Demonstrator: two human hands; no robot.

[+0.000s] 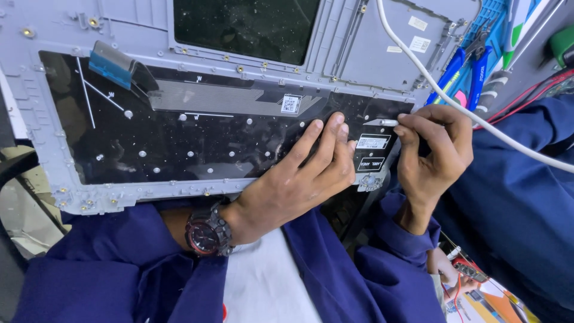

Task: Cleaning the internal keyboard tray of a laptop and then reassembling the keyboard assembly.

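A grey laptop case (pixel 54 119) lies open side up, with the black back of a keyboard (pixel 179 149) set in it and a flat ribbon cable (pixel 215 96) across the top. My left hand (pixel 305 173), with a dark watch on the wrist, presses flat on the keyboard's right end beside white labels (pixel 372 142). My right hand (pixel 433 149) pinches a thin silver tool (pixel 382 122), its tip at the keyboard's upper right corner.
A white cable (pixel 454 98) runs diagonally over the case's right side. Blue-handled pliers (pixel 469 69) lie at the upper right near red wires (pixel 532 93). Another person's blue sleeve (pixel 520 197) fills the right; a hand (pixel 445 263) shows below it.
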